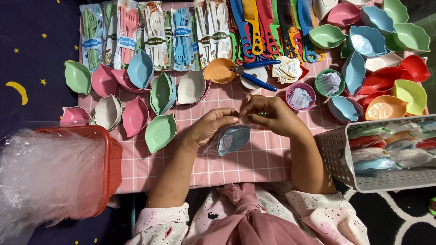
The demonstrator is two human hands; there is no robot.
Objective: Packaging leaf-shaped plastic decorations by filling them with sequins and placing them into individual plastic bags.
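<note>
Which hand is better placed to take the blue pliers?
Probably the right hand: the pliers lie just beyond it. The left hand is farther away; both pinch the bagged dish.

the person wears a pale top with a cream ground, flecked all over with small pink and dark splashes. its sleeves end above the elbows, so both forearms are bare down to the wrists. a dusty pink cloth hangs down the middle of the chest, gathered into soft folds and a knot-like bunch near the top. the left hand (210,127) wears nothing that shows. the right hand (276,119) carries a ring with a green stone (263,114) on one finger. no watch or bracelet on either wrist.
</note>
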